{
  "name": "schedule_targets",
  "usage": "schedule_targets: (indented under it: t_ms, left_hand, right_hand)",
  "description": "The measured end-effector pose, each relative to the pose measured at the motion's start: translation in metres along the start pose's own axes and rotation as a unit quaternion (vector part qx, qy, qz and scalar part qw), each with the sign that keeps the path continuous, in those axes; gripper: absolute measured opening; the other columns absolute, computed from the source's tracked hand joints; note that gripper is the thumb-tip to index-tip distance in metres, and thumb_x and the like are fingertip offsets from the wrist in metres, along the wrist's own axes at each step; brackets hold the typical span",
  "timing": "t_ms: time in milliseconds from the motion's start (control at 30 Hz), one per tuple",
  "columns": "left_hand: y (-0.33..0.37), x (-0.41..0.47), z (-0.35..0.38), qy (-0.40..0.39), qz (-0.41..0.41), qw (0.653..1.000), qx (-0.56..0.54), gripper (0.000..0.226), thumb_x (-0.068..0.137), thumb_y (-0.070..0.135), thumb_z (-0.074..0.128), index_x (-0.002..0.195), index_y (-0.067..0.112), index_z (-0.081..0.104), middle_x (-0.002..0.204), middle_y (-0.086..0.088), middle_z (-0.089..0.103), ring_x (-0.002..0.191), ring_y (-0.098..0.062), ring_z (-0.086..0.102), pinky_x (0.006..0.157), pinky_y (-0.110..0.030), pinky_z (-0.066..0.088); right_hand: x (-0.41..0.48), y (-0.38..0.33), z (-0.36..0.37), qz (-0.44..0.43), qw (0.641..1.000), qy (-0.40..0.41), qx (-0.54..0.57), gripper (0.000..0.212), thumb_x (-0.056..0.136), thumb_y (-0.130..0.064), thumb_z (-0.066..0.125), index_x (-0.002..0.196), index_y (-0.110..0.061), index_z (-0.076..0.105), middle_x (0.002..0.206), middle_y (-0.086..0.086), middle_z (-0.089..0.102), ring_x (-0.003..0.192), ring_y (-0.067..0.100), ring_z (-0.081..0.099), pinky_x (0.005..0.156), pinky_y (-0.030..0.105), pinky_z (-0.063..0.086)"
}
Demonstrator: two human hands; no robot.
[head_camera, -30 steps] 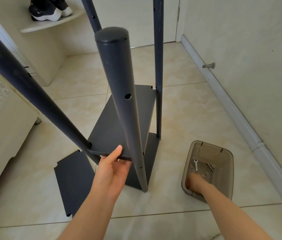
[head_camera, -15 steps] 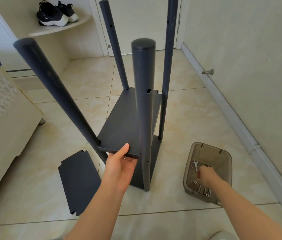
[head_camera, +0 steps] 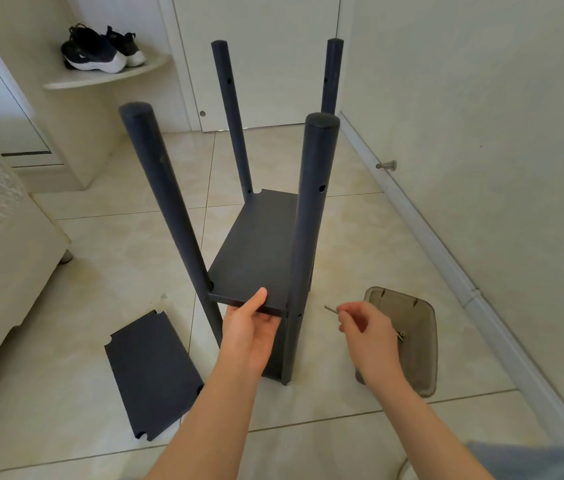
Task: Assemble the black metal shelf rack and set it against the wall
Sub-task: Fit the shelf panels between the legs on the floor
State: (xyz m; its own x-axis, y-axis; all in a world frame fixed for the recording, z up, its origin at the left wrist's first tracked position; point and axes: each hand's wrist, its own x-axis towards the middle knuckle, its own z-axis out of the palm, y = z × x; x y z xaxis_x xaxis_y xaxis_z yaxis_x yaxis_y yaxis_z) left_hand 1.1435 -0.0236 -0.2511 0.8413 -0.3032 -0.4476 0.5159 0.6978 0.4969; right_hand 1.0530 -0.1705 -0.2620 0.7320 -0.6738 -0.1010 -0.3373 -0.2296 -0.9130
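L grip (head_camera: 245, 327) clamps shelf panel (head_camera: 256, 251) at its 6 o'clock edge; R grip (head_camera: 367, 327) pinches a screw (head_camera: 330, 309), 3 o'clock. Rack (head_camera: 235, 133) looks stiff, prob light but wobbly, so steady it by near post (head_camera: 308, 244).

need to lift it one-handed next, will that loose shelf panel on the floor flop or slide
The loose shelf panel lies flat with straight edges, so probably stiff, not floppy. On the glossy floor tile it would likely slide when pushed. Lying flush, its edge may be awkward to catch.

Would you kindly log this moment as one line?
left hand holds shelf panel | right hand pinches screw | spare panel on floor
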Motion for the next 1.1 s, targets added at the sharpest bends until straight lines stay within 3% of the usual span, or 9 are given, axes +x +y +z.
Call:
schedule_targets:
  t_ms: [200, 333, 500, 800, 1100]
  left_hand:
    - [0.000, -0.001, -0.002, -0.002, 0.005, 1.000, 0.004, 0.042, 0.088, -0.001, 0.064, 0.126, 0.018, 0.060, 0.116, -0.006, 0.075, 0.107, -0.028, 0.071, 0.086, -0.044, 0.061]
    - [0.000, -0.001, -0.004, 0.004, 0.001, 1.000, 0.006, 0.041, 0.089, -0.001, 0.064, 0.125, 0.018, 0.061, 0.117, -0.007, 0.074, 0.108, -0.029, 0.070, 0.084, -0.043, 0.061]
    - [-0.003, -0.001, -0.001, 0.006, 0.004, 1.000, 0.007, 0.042, 0.092, -0.001, 0.063, 0.128, 0.019, 0.060, 0.118, -0.007, 0.074, 0.108, -0.029, 0.070, 0.086, -0.043, 0.061]
    - [-0.003, 0.002, -0.003, 0.012, 0.008, 1.000, -0.004, 0.040, 0.091, 0.000, 0.064, 0.126, 0.020, 0.061, 0.113, -0.005, 0.076, 0.098, -0.024, 0.075, 0.072, -0.036, 0.063]
    - [-0.004, 0.002, -0.005, 0.003, 0.013, 1.000, 0.000, 0.041, 0.091, 0.001, 0.064, 0.128, 0.018, 0.060, 0.112, -0.005, 0.076, 0.097, -0.024, 0.075, 0.072, -0.036, 0.062]
  right_hand:
    - [-0.039, -0.019, -0.003, -0.008, 0.997, -0.016, 0.077, 0.015, 0.094, -0.011, 0.062, 0.091, -0.024, 0.070, 0.085, -0.008, 0.070, 0.077, 0.002, 0.067, 0.075, 0.019, 0.054]
    - [-0.048, -0.019, -0.002, 0.015, 0.994, -0.016, 0.106, 0.016, 0.093, -0.009, 0.064, 0.088, -0.023, 0.071, 0.078, -0.010, 0.071, 0.076, 0.004, 0.069, 0.075, 0.022, 0.057]
    - [-0.051, -0.021, 0.000, -0.006, 0.992, -0.026, 0.120, 0.020, 0.090, -0.006, 0.066, 0.084, -0.023, 0.073, 0.077, -0.010, 0.072, 0.076, 0.010, 0.070, 0.071, 0.019, 0.057]
    - [-0.049, -0.022, 0.009, -0.013, 0.990, -0.024, 0.135, 0.019, 0.090, -0.006, 0.067, 0.086, -0.024, 0.074, 0.080, -0.011, 0.073, 0.078, 0.010, 0.071, 0.083, 0.034, 0.058]
    - [-0.049, -0.019, 0.013, 0.000, 0.989, -0.025, 0.149, 0.020, 0.088, -0.005, 0.069, 0.085, -0.024, 0.075, 0.080, -0.007, 0.074, 0.080, 0.012, 0.072, 0.086, 0.039, 0.058]
